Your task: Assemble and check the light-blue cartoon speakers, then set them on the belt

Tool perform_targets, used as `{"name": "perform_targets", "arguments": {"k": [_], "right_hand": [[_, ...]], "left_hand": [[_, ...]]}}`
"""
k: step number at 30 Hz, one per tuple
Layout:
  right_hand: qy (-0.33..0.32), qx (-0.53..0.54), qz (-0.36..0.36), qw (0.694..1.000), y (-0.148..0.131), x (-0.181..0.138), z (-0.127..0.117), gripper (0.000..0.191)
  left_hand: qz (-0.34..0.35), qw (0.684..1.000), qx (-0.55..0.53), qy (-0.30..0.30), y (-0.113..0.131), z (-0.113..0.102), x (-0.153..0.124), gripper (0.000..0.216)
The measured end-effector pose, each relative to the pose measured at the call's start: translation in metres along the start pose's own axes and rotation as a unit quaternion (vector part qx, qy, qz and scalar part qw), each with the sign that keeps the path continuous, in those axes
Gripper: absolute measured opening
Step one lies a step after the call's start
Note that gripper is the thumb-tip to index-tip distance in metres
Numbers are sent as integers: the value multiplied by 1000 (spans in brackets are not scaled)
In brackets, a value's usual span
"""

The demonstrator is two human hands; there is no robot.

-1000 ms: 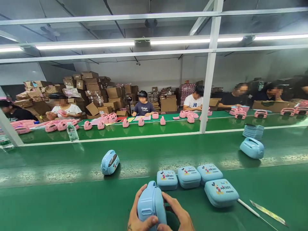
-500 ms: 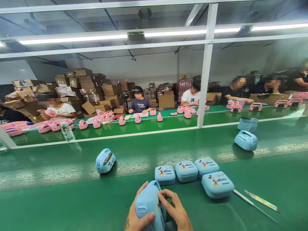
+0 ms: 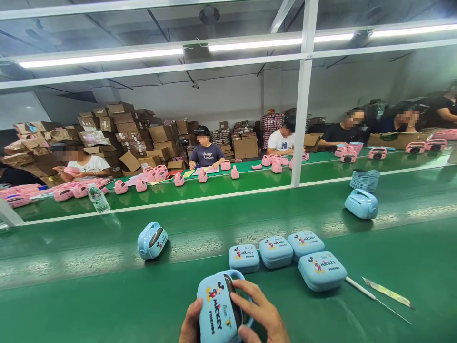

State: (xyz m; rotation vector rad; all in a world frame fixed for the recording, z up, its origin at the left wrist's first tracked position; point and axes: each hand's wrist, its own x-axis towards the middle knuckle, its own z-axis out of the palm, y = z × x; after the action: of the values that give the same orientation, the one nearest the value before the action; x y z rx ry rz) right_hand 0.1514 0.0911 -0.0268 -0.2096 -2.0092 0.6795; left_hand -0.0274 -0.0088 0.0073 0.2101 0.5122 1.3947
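Low in the head view I hold a light-blue plastic case with a carry handle (image 3: 218,312), printed with a cartoon mouse and the words "Mickey Friends". A dark glossy panel runs along its side, near the handle. My left hand (image 3: 191,323) grips the left edge. On the right, my right hand (image 3: 264,312) has its fingertips on the dark panel and its thumb at the lower edge. Just beyond, several blue printed covers (image 3: 244,258) lie face up. A thin white-handled tool (image 3: 360,288) and a pale patterned strip (image 3: 387,292) lie to the right.
Two similar blue cases stand on the green belt, one left (image 3: 152,241) and one right (image 3: 361,204), near a stack of blue pieces (image 3: 364,180). A white post (image 3: 303,105) rises beyond. Across the line, people sit behind pink cases (image 3: 178,179) and a water bottle (image 3: 99,198).
The blue case has been turned, so its printed front and dark panel now face me. My right fingers have moved onto the panel. The view has shifted slightly.
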Motion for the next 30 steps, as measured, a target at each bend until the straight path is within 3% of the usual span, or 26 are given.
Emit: {"name": "perform_targets", "arguments": {"k": [4,10,15,18,20,23,26,30], "right_hand": [[48,60,43,996,-15,11,-9,39],[32,50,24,998,-13,11,-9,32],[41,3,-38,998,-7,9,-12,52],[24,-19,6,1000,-7,8,-16,46],[7,-30,44,999,-5,6,-15,55],[-43,-51,30,997,3,-1,-5,87],[-64,-77,-22,995,15,-8,10,86],[-60,-73,-40,995,23,-14,17,89]], "left_hand": [[25,1000,3,0,3,-3,2,35],[40,999,11,4,2,-5,4,30],[32,996,10,78,2,-9,5,33],[36,991,19,127,0,-11,6,41],[17,988,34,150,-4,-9,6,51],[37,987,68,139,-13,-1,6,61],[90,982,130,103,-18,11,7,68],[107,970,195,95,-18,20,7,66]]}}
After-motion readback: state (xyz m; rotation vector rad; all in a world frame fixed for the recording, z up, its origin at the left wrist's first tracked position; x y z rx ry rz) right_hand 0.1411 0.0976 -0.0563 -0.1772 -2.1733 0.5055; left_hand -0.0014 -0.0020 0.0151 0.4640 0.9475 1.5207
